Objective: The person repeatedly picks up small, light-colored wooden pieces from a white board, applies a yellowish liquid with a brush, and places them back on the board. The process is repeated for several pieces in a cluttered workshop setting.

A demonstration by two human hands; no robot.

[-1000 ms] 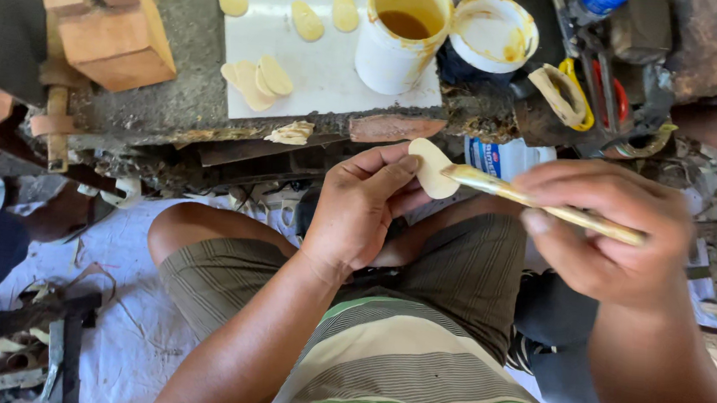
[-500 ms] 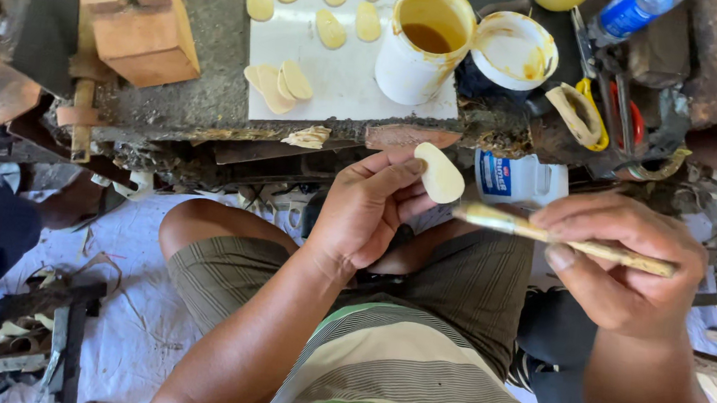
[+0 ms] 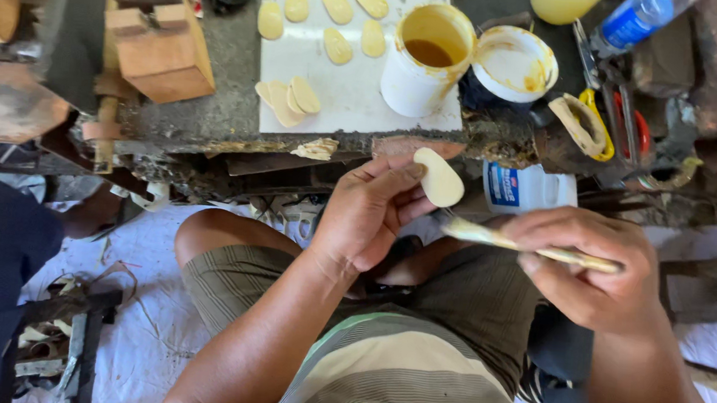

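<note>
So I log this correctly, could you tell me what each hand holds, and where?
Left hand pinches the cream oval piece by its lower edge; right hand grips the brush by its handle.

Oval pale pieces: 1 in left hand (image 3: 370, 215) — oval piece (image 3: 439, 179); 5 lying singly on white board (image 3: 332, 97); a stack of approx 3 (image 3: 288, 100), exact no. unclear. Brushes: 1 (image 3: 509, 241), in right hand (image 3: 596, 267). White tubs: 1 (image 3: 423, 60). Lids: 1 (image 3: 514, 64). Wood blocks: 1 (image 3: 166, 52). Blue-capped bottles: 1 (image 3: 637, 19).
</note>
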